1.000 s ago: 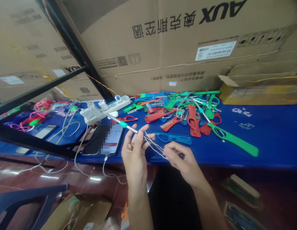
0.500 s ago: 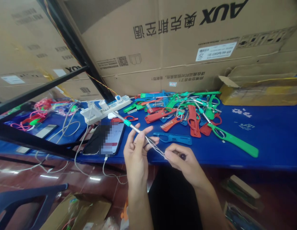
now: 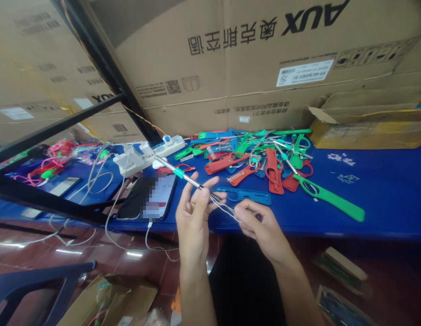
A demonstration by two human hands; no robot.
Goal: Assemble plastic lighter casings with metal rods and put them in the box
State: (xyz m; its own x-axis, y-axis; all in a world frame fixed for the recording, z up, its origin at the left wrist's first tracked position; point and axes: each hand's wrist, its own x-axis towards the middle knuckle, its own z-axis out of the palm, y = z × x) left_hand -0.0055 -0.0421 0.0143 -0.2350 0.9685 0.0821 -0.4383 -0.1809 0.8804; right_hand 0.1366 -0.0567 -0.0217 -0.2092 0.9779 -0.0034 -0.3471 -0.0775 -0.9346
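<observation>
My left hand (image 3: pixel 195 208) is closed with thumb and fingers around a slim metal tube (image 3: pixel 166 165) that has a teal sleeve. The tube points up and left over the bench. From its near end, thin white wires (image 3: pixel 225 208) and a dark slender shaft run toward my right hand (image 3: pixel 254 222). That hand is closed in a pinch on a tool with a dark rounded end (image 3: pixel 259 217), mostly hidden in the fingers; the wires reach its fingertips. Just beyond my hands lies a blue plastic handle shell (image 3: pixel 246 195). A green handle (image 3: pixel 336 199) with a metal tube attached lies to the right.
Red, green and blue handle parts (image 3: pixel 227 164) are heaped at the bench's back. Left of them are a power strip (image 3: pixel 152 156), a phone (image 3: pixel 159 197) and cables. A yellow-taped carton (image 3: pixel 370 129) stands at back right; a black metal frame (image 3: pixel 104 108) rises at left.
My right hand has turned slightly and its dark tool end shows a little less. The tube has shifted slightly down-left in my left hand's grip.
</observation>
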